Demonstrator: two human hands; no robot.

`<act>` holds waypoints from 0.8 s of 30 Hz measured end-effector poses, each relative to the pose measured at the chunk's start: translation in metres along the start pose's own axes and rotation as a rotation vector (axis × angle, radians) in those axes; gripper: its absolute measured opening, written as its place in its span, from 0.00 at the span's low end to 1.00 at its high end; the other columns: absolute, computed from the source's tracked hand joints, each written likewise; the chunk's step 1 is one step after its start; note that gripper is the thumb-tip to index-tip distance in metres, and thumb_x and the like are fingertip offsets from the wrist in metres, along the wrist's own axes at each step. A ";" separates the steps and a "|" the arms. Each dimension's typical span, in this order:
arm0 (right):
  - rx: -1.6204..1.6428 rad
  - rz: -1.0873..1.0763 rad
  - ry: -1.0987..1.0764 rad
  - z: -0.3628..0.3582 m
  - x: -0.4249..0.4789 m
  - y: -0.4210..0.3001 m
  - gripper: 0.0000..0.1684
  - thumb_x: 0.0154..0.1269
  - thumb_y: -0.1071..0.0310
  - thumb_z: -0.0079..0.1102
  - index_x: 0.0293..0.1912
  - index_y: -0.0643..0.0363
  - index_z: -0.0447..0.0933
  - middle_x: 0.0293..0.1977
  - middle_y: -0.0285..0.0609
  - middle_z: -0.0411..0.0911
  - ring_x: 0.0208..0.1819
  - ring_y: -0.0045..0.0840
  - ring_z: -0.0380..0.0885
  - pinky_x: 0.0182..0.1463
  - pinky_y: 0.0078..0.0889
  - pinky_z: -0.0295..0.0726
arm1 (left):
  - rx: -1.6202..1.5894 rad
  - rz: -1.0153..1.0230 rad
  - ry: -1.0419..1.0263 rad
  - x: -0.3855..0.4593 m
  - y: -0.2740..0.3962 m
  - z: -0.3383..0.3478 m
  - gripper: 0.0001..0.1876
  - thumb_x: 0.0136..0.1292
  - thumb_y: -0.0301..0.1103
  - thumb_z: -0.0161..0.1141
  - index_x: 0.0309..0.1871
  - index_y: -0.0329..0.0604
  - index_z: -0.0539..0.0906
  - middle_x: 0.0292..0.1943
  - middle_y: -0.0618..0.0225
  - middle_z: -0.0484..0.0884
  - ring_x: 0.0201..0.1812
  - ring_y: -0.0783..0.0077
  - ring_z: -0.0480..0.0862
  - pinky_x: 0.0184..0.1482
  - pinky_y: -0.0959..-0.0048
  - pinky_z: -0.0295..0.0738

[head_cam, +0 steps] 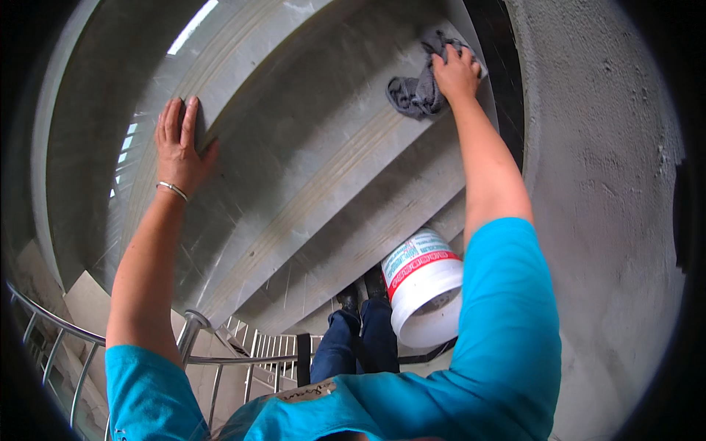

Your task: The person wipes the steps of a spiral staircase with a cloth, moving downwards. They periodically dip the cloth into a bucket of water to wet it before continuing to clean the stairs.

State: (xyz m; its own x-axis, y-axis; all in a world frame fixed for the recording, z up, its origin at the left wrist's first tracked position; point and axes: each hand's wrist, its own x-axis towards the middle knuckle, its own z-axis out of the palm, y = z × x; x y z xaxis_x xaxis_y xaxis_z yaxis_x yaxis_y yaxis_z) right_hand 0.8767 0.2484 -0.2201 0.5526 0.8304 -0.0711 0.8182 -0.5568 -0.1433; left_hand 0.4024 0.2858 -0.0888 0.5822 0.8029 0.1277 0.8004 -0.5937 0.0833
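Observation:
My right hand [458, 74] presses on a crumpled grey cloth [416, 93] at the right end of a grey stone stair tread [309, 204], close to the wall side. Part of the cloth spreads out to the left of the fingers. At the left, my left hand [179, 146], with a metal bangle at the wrist, rests on the edge of the step above, fingers extended and holding nothing. A white plastic bucket [424, 331] with a red band and printing stands lower down, beside my legs; it is tilted in view and its inside shows partly.
A rough grey plastered wall [601, 182] runs along the right. Curved metal railing [242, 361] with a post [190, 333] borders the stairs at the lower left. My dark shoes [348, 300] are on a lower step. More steps rise at the upper left.

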 end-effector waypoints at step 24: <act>0.000 -0.106 0.242 0.009 -0.062 0.056 0.24 0.63 0.55 0.50 0.56 0.55 0.67 0.56 0.56 0.62 0.51 0.52 0.68 0.50 0.52 0.71 | 0.049 0.066 0.033 0.001 -0.005 0.012 0.43 0.45 0.37 0.69 0.67 0.55 0.61 0.64 0.56 0.61 0.66 0.53 0.60 0.65 0.56 0.58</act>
State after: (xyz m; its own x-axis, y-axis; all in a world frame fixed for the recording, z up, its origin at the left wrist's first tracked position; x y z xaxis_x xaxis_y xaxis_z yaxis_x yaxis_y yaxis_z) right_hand 0.8869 0.1656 -0.2328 0.4853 0.8551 0.1827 0.8738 -0.4666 -0.1370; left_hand 0.4007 0.2907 -0.1007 0.6299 0.7591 0.1643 0.7667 -0.6415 0.0248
